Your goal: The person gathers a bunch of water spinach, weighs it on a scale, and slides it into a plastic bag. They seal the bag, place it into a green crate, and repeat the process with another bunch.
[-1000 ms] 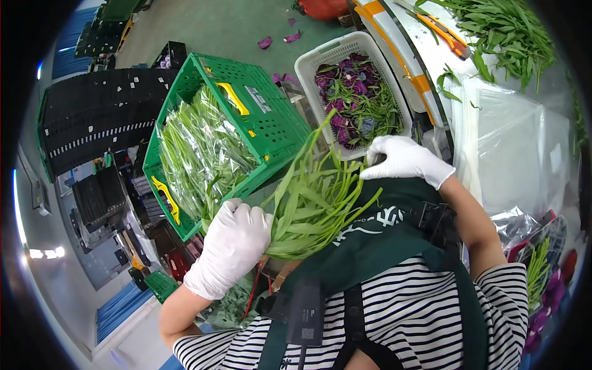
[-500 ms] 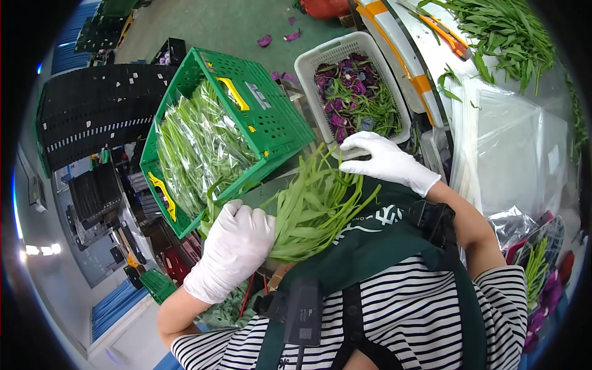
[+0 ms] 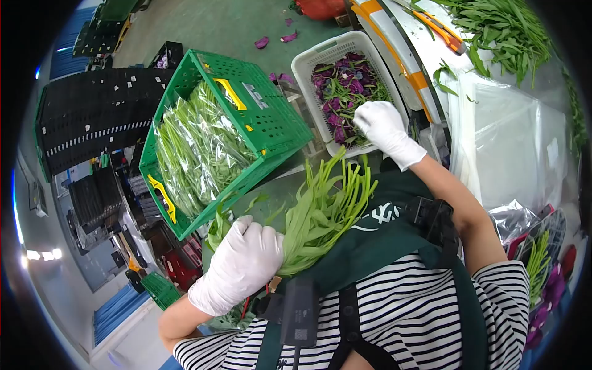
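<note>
My left hand (image 3: pixel 242 264), in a white glove, is wrapped round a bunch of leafy green vegetables (image 3: pixel 320 219), whose stems point up and right in front of the dark green apron. My right hand (image 3: pixel 387 131), also gloved in white, is closed over the right edge of a white basket (image 3: pixel 303 80), apart from the bunch; what its fingers hold, if anything, cannot be made out. Purple and green leaf scraps (image 3: pixel 345 92) lie in the basket. Left of it, a green crate (image 3: pixel 271 117) with yellow handles contains vegetables in clear bags (image 3: pixel 200 148).
At the right, a white table bears an orange cutter (image 3: pixel 441 29), loose greens (image 3: pixel 505 37) and clear plastic bags (image 3: pixel 515 148). Black crates (image 3: pixel 98 117) are stacked at the left. A red sack (image 3: pixel 320 7) and purple scraps lie on the floor.
My right hand has moved up and right from the bunch's stems to the white basket, and its spread fingers have closed. My left hand still holds the bunch, now slightly lower and more upright.
</note>
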`<state>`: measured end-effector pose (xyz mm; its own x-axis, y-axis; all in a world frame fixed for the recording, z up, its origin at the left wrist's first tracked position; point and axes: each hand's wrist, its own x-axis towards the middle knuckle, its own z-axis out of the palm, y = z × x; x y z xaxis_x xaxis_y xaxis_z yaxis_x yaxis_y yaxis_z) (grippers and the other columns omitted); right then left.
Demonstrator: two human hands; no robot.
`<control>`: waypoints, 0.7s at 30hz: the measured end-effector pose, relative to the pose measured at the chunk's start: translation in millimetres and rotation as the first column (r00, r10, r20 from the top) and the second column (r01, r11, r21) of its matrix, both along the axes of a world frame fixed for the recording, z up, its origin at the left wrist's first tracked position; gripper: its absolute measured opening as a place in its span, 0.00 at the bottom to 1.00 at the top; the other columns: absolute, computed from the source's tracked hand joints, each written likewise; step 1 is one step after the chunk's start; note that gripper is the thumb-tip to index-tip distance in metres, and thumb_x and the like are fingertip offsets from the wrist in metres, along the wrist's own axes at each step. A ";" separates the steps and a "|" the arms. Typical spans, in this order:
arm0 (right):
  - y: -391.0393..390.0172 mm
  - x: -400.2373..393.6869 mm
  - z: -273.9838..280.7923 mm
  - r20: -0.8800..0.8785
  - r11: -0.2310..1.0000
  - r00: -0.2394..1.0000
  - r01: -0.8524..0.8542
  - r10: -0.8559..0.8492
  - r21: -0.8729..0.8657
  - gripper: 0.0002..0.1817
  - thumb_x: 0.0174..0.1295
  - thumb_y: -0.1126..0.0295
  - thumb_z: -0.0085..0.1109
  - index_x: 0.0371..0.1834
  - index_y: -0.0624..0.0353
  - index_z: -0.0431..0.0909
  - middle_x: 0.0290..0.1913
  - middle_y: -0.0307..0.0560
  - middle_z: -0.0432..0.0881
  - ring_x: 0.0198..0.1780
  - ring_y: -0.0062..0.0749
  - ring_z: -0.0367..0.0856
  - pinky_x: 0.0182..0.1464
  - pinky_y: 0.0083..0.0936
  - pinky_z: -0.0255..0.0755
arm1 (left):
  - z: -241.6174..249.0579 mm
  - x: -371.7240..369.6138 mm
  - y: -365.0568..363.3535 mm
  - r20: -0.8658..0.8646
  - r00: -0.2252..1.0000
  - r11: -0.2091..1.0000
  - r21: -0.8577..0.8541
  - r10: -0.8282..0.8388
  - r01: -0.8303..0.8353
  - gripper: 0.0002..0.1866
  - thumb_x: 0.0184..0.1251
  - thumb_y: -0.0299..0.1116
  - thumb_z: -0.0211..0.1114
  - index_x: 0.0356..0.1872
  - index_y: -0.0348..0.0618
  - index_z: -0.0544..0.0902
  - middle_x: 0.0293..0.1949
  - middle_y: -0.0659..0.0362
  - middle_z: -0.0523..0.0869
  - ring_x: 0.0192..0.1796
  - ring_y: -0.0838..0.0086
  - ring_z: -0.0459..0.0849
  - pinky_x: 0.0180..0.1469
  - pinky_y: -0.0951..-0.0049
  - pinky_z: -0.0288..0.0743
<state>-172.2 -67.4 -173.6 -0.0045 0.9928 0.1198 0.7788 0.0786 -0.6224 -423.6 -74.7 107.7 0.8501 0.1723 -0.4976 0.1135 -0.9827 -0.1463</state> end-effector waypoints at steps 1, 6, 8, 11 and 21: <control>0.8 7.1 -3.4 0.033 0.997 0.999 0.034 -0.032 -0.068 0.11 0.57 0.58 0.58 0.29 0.55 0.79 0.30 0.49 0.79 0.38 0.43 0.80 0.44 0.40 0.71 | -1.1 -1.1 -0.3 0.004 1.000 1.000 -0.002 -0.003 0.003 0.04 0.43 0.29 0.58 0.22 0.44 0.73 0.21 0.60 0.68 0.28 0.68 0.72 0.46 0.66 0.71; -15.0 18.9 32.1 -0.031 0.985 0.998 0.046 -0.052 -0.167 0.18 0.58 0.53 0.61 0.42 0.55 0.80 0.47 0.52 0.79 0.53 0.45 0.76 0.56 0.37 0.68 | -0.8 -2.1 -1.0 -0.017 1.000 0.999 0.025 0.026 -0.026 0.04 0.42 0.28 0.58 0.22 0.43 0.73 0.21 0.60 0.67 0.27 0.69 0.71 0.46 0.66 0.72; -21.4 19.6 48.8 -0.422 0.877 0.893 -0.320 0.153 -0.358 0.16 0.60 0.57 0.60 0.43 0.57 0.78 0.50 0.50 0.78 0.53 0.47 0.75 0.59 0.36 0.67 | -1.0 -1.8 -0.9 -0.011 1.000 0.999 0.031 0.021 -0.021 0.04 0.42 0.29 0.58 0.22 0.44 0.73 0.21 0.60 0.67 0.27 0.69 0.71 0.46 0.66 0.72; -36.0 18.3 56.0 -0.619 0.785 0.698 -0.586 0.361 -0.202 0.24 0.62 0.51 0.57 0.53 0.58 0.77 0.52 0.53 0.77 0.57 0.45 0.74 0.61 0.35 0.66 | 0.2 0.0 -0.7 -0.009 1.000 0.999 0.036 0.017 -0.017 0.04 0.41 0.29 0.59 0.22 0.44 0.73 0.21 0.60 0.67 0.27 0.69 0.71 0.45 0.65 0.72; -36.4 29.8 57.2 -0.526 0.657 0.804 -0.559 0.278 -0.506 0.12 0.60 0.64 0.57 0.42 0.56 0.83 0.33 0.49 0.83 0.36 0.36 0.81 0.44 0.30 0.73 | -1.5 -3.7 -1.8 0.024 0.999 0.999 0.035 0.040 -0.040 0.04 0.41 0.28 0.58 0.21 0.44 0.73 0.20 0.60 0.66 0.27 0.69 0.71 0.48 0.65 0.72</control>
<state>-142.4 -103.7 -116.4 -0.5337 0.7349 -0.4184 0.4545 -0.1679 -0.8748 -427.4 -76.5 106.2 0.8537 0.2233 -0.4704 0.1564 -0.9716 -0.1774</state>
